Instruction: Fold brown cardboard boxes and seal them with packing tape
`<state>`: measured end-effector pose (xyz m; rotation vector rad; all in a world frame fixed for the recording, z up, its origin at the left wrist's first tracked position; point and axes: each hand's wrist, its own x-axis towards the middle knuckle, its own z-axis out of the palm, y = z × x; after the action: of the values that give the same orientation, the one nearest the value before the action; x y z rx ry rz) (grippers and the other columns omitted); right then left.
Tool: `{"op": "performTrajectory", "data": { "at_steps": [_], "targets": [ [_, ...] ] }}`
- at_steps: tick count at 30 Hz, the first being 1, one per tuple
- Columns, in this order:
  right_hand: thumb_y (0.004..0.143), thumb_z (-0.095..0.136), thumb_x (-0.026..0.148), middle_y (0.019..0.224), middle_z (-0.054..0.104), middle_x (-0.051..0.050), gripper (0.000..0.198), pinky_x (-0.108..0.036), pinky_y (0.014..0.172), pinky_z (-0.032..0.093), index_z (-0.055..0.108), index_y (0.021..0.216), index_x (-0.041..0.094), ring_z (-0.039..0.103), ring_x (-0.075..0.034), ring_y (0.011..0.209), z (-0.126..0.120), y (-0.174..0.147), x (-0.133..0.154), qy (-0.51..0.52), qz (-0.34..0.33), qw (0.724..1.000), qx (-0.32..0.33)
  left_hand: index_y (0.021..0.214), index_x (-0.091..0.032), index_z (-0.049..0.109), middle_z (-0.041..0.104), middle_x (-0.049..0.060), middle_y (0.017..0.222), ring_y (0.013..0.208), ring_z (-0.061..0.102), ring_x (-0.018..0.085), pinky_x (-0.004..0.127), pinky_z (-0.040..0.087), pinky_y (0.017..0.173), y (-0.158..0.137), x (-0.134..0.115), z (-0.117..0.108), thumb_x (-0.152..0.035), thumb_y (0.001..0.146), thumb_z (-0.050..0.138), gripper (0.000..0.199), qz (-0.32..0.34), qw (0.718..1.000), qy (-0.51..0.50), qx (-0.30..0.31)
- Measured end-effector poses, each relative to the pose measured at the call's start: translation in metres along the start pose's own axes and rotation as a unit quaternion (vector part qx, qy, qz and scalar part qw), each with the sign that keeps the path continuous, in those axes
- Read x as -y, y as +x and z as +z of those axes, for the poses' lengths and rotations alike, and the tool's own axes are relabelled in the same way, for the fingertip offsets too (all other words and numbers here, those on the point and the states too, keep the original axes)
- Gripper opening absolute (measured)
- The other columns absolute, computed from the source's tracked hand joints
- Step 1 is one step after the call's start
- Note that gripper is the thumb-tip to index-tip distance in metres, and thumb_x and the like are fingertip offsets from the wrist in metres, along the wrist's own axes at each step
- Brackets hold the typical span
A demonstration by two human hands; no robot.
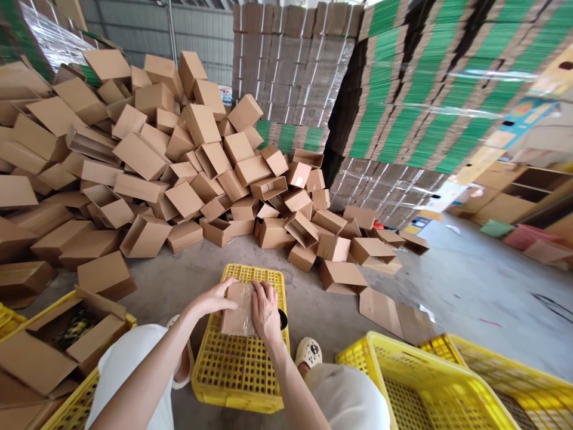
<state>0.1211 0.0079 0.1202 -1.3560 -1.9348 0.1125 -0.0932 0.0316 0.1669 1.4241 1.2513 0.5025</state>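
Observation:
A small cardboard box (237, 310) with shiny clear tape over its top rests on an upturned yellow plastic crate (237, 373) between my knees. My left hand (218, 298) grips the box at its left and far side, thumb across the top. On the right side, my right hand (266, 307) is closed against the box, with fingers bent over its edge. Beside the right hand sits a black round object (283, 319), partly hidden by that hand, so its kind is unclear.
A big heap of small cardboard boxes (152, 155) covers the floor ahead. Strapped stacks of flattened cartons (295, 65) rise behind. To the left, an open carton (71, 340) holds dark and yellow items. Yellow crates (416, 370) stand at the right, near flattened cardboard (396, 313).

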Motion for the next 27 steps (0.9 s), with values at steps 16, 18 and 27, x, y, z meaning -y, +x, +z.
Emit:
{"op": "performTrajectory", "data": {
  "at_steps": [16, 18, 27],
  "targets": [
    [0.112, 0.034, 0.032, 0.132, 0.061, -0.012, 0.042, -0.047, 0.115, 0.045, 0.059, 0.145, 0.024, 0.055, -0.026, 0.127, 0.001, -0.003, -0.001, 0.000, 0.010, 1.000, -0.008, 0.079, -0.023, 0.068, 0.074, 0.001, 0.084, 0.092, 0.070, 0.024, 0.031, 0.050, 0.084, 0.050, 0.022, 0.026, -0.051, 0.078, 0.065, 0.028, 0.098, 0.973, 0.025, -0.208],
    [0.112, 0.034, 0.032, 0.132, 0.061, -0.012, 0.042, -0.048, 0.115, 0.046, 0.059, 0.144, 0.024, 0.055, -0.026, 0.127, 0.001, -0.002, -0.001, 0.003, 0.012, 1.000, -0.006, 0.077, -0.024, 0.067, 0.074, 0.001, 0.084, 0.093, 0.070, 0.024, 0.032, 0.050, 0.088, 0.053, 0.021, 0.027, -0.051, 0.081, 0.065, 0.028, 0.098, 0.971, 0.028, -0.216],
    [0.112, 0.033, 0.032, 0.132, 0.061, -0.012, 0.042, -0.047, 0.113, 0.046, 0.061, 0.142, 0.024, 0.057, -0.026, 0.126, 0.007, 0.006, -0.005, 0.014, 0.030, 0.999, -0.003, 0.149, -0.021, 0.050, 0.059, 0.013, 0.153, 0.140, 0.058, 0.028, 0.040, 0.044, 0.118, 0.034, 0.036, 0.042, -0.039, 0.086, 0.070, 0.068, 0.097, 0.969, -0.009, -0.227]
  ]
}}
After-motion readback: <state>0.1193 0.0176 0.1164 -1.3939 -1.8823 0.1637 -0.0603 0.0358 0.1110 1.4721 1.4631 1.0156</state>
